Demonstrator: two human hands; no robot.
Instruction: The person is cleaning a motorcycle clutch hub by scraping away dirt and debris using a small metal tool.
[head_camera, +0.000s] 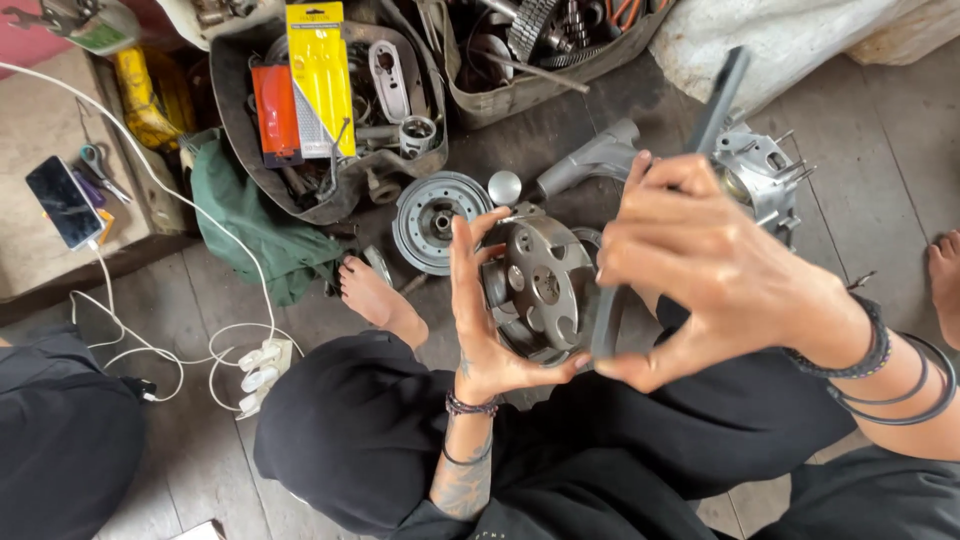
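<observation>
Left hand (485, 320) gripping metal clutch assembly (540, 290), right hand (700, 270) pinching dark drive belt (610, 320) beside it

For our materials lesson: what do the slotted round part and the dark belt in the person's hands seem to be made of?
Slotted round part: probably cast or machined metal, dull grey with worn, greasy sheen and crisp cut-outs.
Dark belt: likely rubber, matte black-grey; it bends in a smooth loop under the right hand.

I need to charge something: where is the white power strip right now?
In the head view, the white power strip lies on the wooden floor at lower left, beside the person's black-clad knee, with white cables looping off to its left.
</observation>
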